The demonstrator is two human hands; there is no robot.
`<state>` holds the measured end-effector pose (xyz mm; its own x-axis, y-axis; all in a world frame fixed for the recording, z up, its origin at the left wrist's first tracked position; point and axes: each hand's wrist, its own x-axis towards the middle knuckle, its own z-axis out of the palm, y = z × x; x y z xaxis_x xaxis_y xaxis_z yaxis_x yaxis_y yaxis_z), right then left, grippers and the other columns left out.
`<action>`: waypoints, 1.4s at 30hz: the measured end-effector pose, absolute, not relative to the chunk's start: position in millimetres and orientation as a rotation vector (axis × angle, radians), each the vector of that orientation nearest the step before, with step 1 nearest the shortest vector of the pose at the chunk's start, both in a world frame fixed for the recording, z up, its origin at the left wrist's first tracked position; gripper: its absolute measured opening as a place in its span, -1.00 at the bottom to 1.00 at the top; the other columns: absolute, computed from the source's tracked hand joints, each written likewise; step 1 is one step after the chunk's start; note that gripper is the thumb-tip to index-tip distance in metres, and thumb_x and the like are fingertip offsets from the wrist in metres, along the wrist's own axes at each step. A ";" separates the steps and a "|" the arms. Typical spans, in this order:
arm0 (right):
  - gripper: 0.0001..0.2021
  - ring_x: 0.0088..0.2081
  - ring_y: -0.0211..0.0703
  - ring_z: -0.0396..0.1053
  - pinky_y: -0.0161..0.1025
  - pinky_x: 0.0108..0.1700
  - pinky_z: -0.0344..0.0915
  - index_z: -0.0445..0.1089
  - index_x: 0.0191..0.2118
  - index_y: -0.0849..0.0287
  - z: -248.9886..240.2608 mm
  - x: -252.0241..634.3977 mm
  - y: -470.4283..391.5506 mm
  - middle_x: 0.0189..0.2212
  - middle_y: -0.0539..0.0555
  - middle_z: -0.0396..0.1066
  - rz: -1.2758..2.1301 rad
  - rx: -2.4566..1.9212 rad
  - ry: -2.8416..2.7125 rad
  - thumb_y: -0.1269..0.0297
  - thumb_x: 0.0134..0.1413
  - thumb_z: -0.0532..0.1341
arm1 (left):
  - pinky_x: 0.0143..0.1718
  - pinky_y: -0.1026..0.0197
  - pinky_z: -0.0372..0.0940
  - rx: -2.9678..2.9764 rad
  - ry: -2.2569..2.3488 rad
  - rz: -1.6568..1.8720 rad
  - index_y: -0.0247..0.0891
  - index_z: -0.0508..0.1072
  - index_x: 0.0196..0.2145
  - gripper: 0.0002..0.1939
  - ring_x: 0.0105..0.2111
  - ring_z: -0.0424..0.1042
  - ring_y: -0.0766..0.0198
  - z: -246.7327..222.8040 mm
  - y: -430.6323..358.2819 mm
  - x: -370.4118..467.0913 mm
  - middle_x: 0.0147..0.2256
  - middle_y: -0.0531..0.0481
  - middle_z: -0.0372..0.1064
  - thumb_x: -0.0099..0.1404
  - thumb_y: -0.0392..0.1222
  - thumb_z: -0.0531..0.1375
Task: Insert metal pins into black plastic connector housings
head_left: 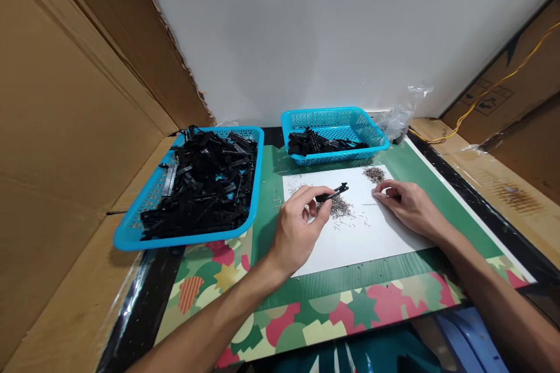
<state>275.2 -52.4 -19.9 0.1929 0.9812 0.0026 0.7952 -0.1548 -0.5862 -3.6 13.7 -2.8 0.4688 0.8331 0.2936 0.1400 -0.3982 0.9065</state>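
Observation:
Between the thumb and fingers of my left hand (pixel 300 227) is a slim black plastic part (pixel 339 190), its hooked end pointing right. Beneath that part lies a loose pile of small metal pieces (pixel 340 207) on a white sheet (pixel 350 250). My right hand (pixel 405 204) is pinched at thumb and forefinger, low over the sheet's right side. Whatever its fingertips hold is too small to make out. Just behind them sits a second, darker heap of tiny metal pieces (pixel 374 174).
A large blue basket (pixel 258 186) heaped with black plastic parts (pixel 210 169) stands at left. Behind the sheet is a smaller blue basket (pixel 341 156) with similar parts. A clear plastic bag (pixel 398 121) lies beside it. Cardboard (pixel 79 99) walls the left side; a yellow cable (pixel 472 106) runs at right.

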 end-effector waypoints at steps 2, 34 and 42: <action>-0.74 -0.44 -0.14 0.27 -0.23 -0.35 0.10 0.49 -0.20 0.13 -18.0 274.4 -56.4 -0.50 0.02 0.44 0.618 -1.941 -1.682 0.06 0.31 0.17 | -0.36 0.28 0.22 1.851 0.788 0.996 -0.18 0.65 -0.06 -0.81 -0.39 0.31 0.36 -4.2 15.0 -3.8 -0.17 -0.02 0.49 0.44 -0.25 0.26; -0.61 -0.48 -0.30 -0.20 -0.22 -0.44 -0.24 0.42 -0.26 0.18 9.9 208.6 -62.3 -0.56 -0.16 -0.04 1.379 -1.323 -1.092 -0.07 0.20 0.40 | -0.30 0.29 0.34 1.760 0.684 0.998 -0.11 0.73 -0.19 -0.81 -0.27 0.38 0.30 -2.1 6.4 -2.2 -0.18 -0.03 0.34 0.21 -0.12 0.50; -0.58 -0.46 -0.27 -0.29 -0.20 -0.44 -0.27 0.32 -0.39 0.17 16.7 165.5 -68.3 -0.55 -0.15 -0.12 1.601 -1.084 -0.815 -0.04 0.20 0.41 | -0.41 0.32 0.26 1.617 0.695 1.033 -0.24 0.66 -0.38 -0.69 -0.42 0.29 0.41 0.1 6.7 -1.3 -0.23 -0.01 0.33 0.18 0.08 0.50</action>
